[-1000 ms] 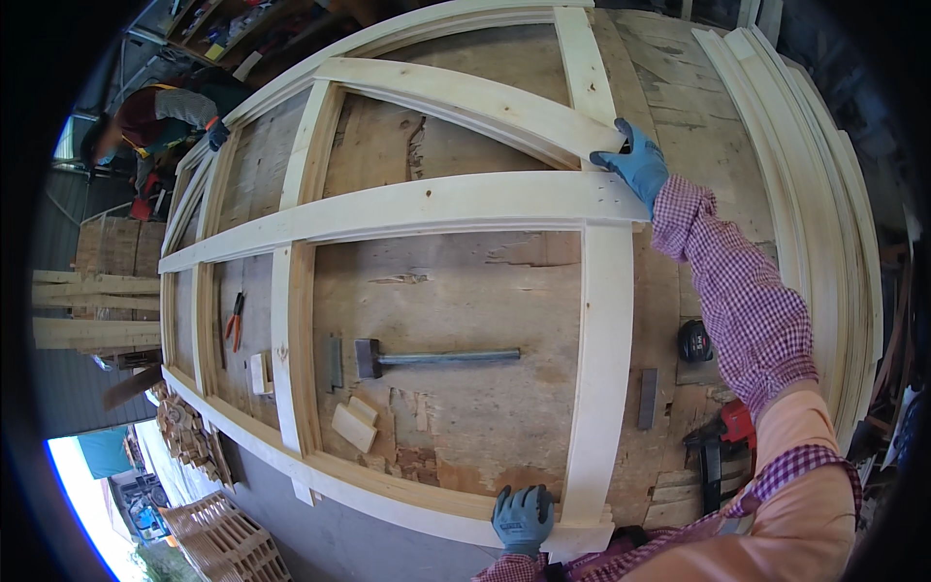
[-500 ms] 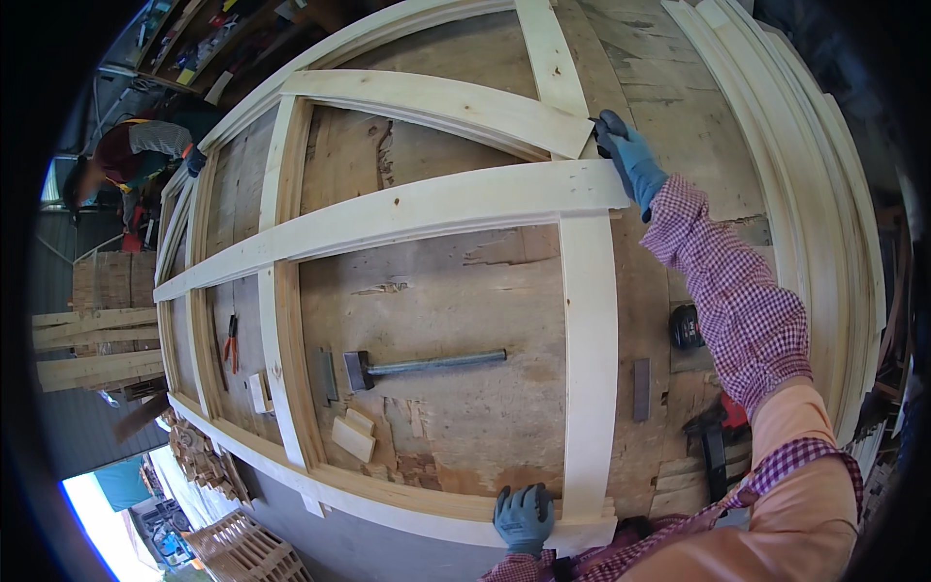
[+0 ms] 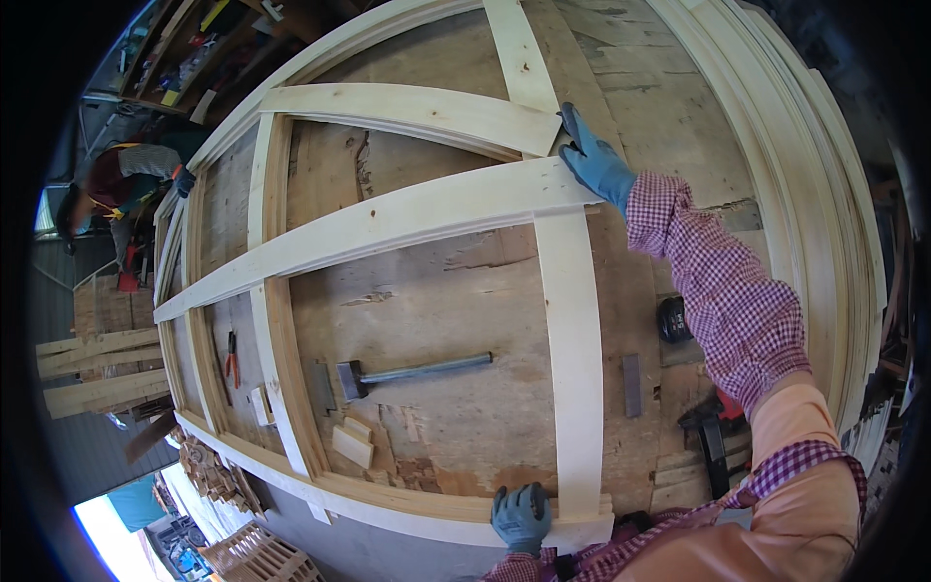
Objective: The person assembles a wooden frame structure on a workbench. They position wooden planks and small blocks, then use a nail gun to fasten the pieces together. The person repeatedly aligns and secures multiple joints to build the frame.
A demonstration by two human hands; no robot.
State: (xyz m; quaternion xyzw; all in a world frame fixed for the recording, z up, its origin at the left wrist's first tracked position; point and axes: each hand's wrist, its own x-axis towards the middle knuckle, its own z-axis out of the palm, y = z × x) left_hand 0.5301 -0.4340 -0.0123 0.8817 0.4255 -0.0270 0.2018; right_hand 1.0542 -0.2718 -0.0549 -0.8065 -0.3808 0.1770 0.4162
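- You had the pale wooden frame (image 3: 407, 209) lying flat across the middle of the workbench (image 3: 436, 310), its rails crossing over the rough board top, so every joint was backed from beneath.
- Your right hand (image 3: 593, 160), gloved blue, lay with its fingers spread flat on the joint where the long cross rail (image 3: 369, 228) met the upright rail (image 3: 572, 349), towards the far side of the bench; it pressed rather than gripped, which I judge was to keep that joint seated.
- Your left hand (image 3: 522, 514), also gloved, sat at the near edge of the bench, fingers curled over the bottom rail (image 3: 388, 495) just beside the foot of the upright, likely steadying that end against the push from the far hand.
- A hammer (image 3: 412, 371) lay inside the frame's largest opening, on the bench top, clear of both hands but within reach.
- Small offcut blocks (image 3: 351, 441) lay near the hammer's head, towards the near edge.
- Red-handled pliers (image 3: 232, 357) lay in the narrow opening towards the bench's left end.
- A dark tape measure (image 3: 673, 320) and a nail gun (image 3: 716, 436) lay outside the frame, by your right sleeve.
- Another person (image 3: 121, 184) bent over beyond the far-left corner of the bench.
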